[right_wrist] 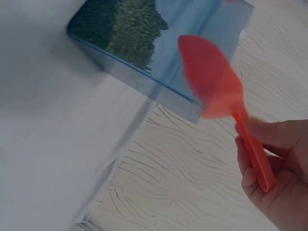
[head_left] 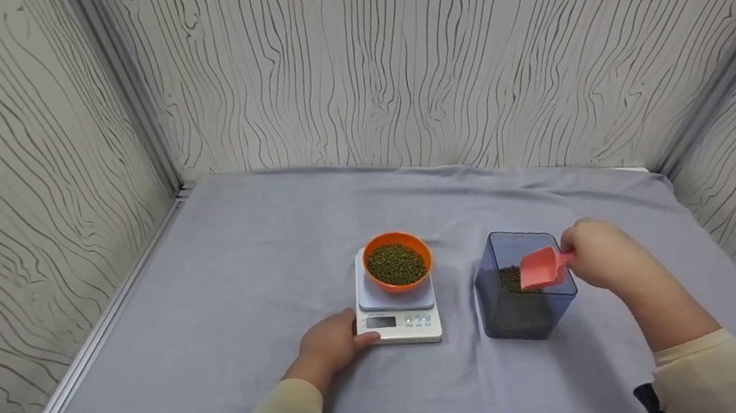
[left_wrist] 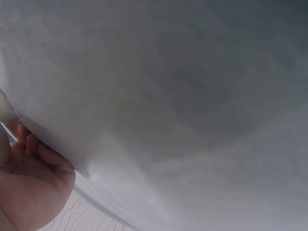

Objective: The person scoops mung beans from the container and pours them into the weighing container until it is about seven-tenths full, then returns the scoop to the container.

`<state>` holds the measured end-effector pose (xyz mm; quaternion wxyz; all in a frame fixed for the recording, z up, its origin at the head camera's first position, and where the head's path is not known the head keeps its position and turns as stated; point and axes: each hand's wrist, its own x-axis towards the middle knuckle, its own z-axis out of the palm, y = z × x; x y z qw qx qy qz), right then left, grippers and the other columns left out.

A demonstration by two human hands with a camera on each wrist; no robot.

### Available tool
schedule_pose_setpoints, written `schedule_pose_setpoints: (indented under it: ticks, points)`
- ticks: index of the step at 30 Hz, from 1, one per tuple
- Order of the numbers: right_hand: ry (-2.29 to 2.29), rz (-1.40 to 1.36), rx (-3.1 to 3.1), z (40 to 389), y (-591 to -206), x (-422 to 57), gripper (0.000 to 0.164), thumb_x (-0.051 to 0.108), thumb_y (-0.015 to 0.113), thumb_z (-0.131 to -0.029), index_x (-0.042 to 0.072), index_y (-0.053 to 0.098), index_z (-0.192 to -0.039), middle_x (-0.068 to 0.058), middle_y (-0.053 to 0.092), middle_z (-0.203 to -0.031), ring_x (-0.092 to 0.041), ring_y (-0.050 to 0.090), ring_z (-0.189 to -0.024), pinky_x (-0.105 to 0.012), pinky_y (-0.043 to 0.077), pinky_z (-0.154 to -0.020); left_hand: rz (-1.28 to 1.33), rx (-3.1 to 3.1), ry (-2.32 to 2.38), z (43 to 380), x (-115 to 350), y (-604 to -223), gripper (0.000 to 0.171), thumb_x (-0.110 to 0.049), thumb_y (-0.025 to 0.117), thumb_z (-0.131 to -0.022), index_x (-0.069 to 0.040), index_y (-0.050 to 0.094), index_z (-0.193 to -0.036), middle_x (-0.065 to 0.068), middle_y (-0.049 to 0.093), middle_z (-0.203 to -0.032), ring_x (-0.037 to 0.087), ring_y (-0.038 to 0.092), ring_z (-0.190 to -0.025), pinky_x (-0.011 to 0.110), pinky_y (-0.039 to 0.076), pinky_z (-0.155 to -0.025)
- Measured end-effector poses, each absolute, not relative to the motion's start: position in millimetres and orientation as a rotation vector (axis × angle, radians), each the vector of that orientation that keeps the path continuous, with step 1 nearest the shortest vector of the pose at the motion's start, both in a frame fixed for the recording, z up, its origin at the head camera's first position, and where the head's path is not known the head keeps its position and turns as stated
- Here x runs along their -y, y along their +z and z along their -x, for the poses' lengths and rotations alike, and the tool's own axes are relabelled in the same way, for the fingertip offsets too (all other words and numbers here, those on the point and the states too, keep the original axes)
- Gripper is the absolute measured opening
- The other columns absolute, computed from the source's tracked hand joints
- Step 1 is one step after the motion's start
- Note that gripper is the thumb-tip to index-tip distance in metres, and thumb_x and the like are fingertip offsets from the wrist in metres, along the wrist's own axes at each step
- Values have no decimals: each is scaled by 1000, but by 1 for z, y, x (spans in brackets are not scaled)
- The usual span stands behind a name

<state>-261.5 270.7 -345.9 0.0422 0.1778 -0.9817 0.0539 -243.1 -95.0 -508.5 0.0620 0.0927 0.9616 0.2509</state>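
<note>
My left hand (head_left: 331, 342) grips the near left corner of a white kitchen scale (head_left: 403, 333), thumb over the front edge; the left wrist view catches only its curled fingers. An orange bowl (head_left: 406, 238) of small green beans (head_left: 395, 266), like mung beans, sits on the scale's platform. To the right stands a clear blue-tinted plastic container (head_left: 519, 317) with more beans (right_wrist: 137, 33) in it. My right hand (head_left: 602, 252) holds a pinkish-red scoop (head_left: 539, 269) by its handle, over the container's opening. In the right wrist view the scoop (right_wrist: 211, 72) shows no beans on it.
A grey-lilac cloth (head_left: 241, 248) with some wrinkles covers the table. White panels with dark wood-grain lines (head_left: 352, 63) enclose it at the back and both sides, joined by grey metal posts (head_left: 126, 88).
</note>
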Motion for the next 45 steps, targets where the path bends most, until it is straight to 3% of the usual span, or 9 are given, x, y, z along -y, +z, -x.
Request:
schedule_pose_setpoints:
  ticks: [7,17,20,25,27,35,39,45]
  points:
    - [-300,-622,2831,257,-369,-241,11,-9,67,-62,-1,60,-65,-13,49,-65,-31,50,-64,-44,46,-58,-279,-2894,766,243,95,-508,44,-55,59,-79,-13,55,-94,6,61,-86,26,58,-82,43,45,-73]
    - [-610,-671,2695,254,-387,-223,9,-8,65,-71,-1,62,-67,-14,49,-66,-30,51,-67,-39,48,-60,-293,-2923,765,246,95,-515,46,-58,58,-78,-15,57,-93,4,62,-85,23,58,-78,43,45,-71]
    - [-545,-693,2788,257,-388,-226,8,-4,70,-69,-1,63,-70,-14,51,-69,-32,52,-70,-41,48,-61,-297,-2923,764,247,95,-516,46,-58,58,-78,-14,56,-92,5,62,-84,23,58,-78,43,45,-71]
    - [-340,-731,2983,269,-386,-239,28,15,82,-59,1,61,-71,-11,52,-71,-31,52,-71,-44,47,-67,-286,-2913,773,246,96,-515,47,-58,58,-78,-15,57,-94,5,62,-87,24,58,-81,43,45,-73]
    - [-284,-772,2994,273,-386,-245,27,17,80,-60,2,59,-68,-9,51,-68,-30,51,-68,-44,46,-66,-284,-2908,778,246,96,-515,47,-58,58,-78,-14,57,-96,6,63,-89,24,59,-82,43,45,-74]
    - [-47,-843,3036,280,-390,-255,10,2,65,-71,4,58,-65,-2,45,-61,-17,40,-57,-33,37,-54,-278,-2888,792,247,96,-514,48,-57,59,-78,-13,57,-98,7,63,-90,25,59,-84,43,45,-76]
    - [74,-836,3047,283,-393,-256,11,-7,56,-72,3,59,-66,-2,45,-62,-16,38,-58,-32,36,-54,-287,-2889,812,246,96,-511,51,-59,58,-77,-13,57,-97,7,63,-89,26,59,-84,43,45,-76]
    - [242,-847,3052,285,-396,-257,7,-3,61,-70,3,60,-67,-1,50,-63,-15,43,-59,-35,41,-58,-316,-2926,801,245,97,-512,58,-67,53,-74,-12,55,-92,4,60,-81,22,57,-75,41,45,-69]
